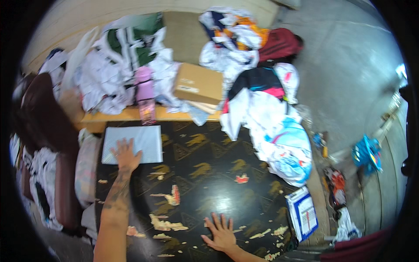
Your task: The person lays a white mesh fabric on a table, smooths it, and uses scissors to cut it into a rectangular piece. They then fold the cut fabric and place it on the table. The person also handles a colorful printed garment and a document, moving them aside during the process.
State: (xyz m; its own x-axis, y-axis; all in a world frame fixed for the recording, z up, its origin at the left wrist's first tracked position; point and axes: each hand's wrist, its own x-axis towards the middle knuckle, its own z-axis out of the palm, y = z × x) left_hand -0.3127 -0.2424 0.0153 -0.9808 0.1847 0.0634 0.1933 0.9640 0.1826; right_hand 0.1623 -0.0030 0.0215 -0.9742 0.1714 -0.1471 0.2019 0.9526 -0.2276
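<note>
My left hand [127, 153] lies with fingers spread on a pale blue-white sheet [148, 135] at the far left of the dark, peeling tabletop [209, 170]. My right hand [220, 231] rests flat on the bare tabletop near its front edge, fingers apart and holding nothing. A blue-bordered pad or folder with white papers [302, 214] lies at the table's right edge, to the right of my right hand.
Behind are garment piles [104, 78], a pink bottle [144, 87], a cardboard box [197, 82] and a maroon bag [279, 46]. More garments [283, 153] cover the table's right side. A brown chair [48, 109] stands left, scattered items [366, 153] on the right.
</note>
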